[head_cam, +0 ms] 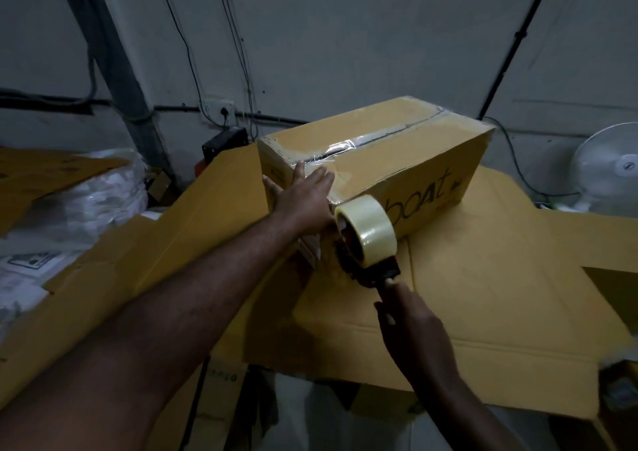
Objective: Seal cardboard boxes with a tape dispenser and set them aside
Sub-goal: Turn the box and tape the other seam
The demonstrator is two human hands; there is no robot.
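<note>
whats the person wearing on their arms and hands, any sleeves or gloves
No gloves, rings or watch show on the left hand or right hand. The left forearm and right forearm are uncovered, with no sleeve in view.

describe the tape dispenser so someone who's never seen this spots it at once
Start at the closed cardboard box with handwriting on its side. At its near corner is the tape dispenser, its handle gripped by the right hand. It alone carries a pale glossy roll on a dark frame.
</note>
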